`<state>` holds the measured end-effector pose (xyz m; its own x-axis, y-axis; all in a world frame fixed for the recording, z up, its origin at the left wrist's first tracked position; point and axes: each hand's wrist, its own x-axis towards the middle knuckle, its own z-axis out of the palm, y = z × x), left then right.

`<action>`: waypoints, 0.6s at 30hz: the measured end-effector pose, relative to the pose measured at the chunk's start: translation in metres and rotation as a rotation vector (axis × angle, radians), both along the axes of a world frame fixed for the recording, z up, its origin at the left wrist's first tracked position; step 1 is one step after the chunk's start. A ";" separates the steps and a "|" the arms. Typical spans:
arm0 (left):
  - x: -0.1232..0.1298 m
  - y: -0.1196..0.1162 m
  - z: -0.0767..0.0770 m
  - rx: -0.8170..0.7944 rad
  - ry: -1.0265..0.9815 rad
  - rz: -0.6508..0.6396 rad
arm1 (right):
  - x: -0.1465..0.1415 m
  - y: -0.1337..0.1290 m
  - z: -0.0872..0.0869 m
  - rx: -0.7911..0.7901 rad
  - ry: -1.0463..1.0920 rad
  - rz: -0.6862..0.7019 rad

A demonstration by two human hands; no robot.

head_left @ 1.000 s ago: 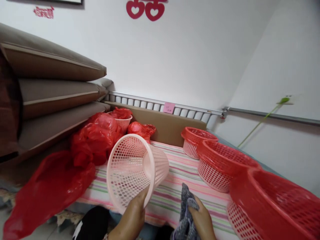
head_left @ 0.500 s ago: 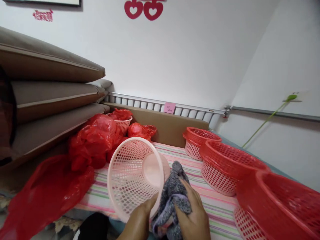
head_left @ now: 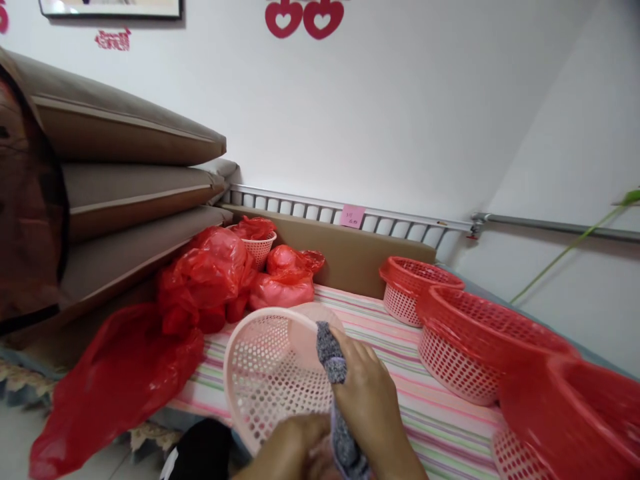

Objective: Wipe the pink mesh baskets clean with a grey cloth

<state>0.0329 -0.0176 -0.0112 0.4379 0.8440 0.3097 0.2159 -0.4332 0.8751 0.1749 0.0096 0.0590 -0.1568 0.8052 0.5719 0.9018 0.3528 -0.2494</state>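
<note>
A pale pink perforated plastic basket is tipped on its side above the striped sheet, its wide mouth toward me. My left hand is closed at the basket's lower rim, its fingertips partly hidden and a little blurred. My right hand is wrapped round a grey fuzzy cloth and presses it over the right side of the rim. Part of the cloth hangs down between the two hands.
Several pink baskets lined with red plastic bags stand along the right. Crumpled red bags and another small basket lie at the left, beside stacked cushions. A radiator runs along the wall behind.
My right hand has moved up with the cloth, from beside the basket onto its rim. The basket's mouth has tilted and sunk slightly. The view has turned a little left.
</note>
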 end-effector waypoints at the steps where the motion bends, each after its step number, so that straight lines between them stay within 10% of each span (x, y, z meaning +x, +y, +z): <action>1: -0.015 0.004 0.010 0.055 -0.003 0.038 | 0.002 -0.002 -0.003 -0.001 -0.018 0.013; 4: -0.053 0.025 0.040 0.529 0.117 0.339 | 0.003 -0.005 -0.005 -0.005 -0.047 0.066; 8: -0.065 0.058 0.057 0.695 0.428 0.272 | -0.009 -0.007 -0.002 -0.007 -0.055 0.118; 18: -0.077 0.068 0.008 0.720 0.492 0.462 | -0.024 -0.012 -0.040 0.092 0.039 0.123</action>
<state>-0.0441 0.0500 -0.0028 0.3302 0.6459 0.6883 0.7673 -0.6084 0.2027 0.1513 -0.0022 0.0191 -0.2270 0.7251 0.6502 0.8407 0.4829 -0.2450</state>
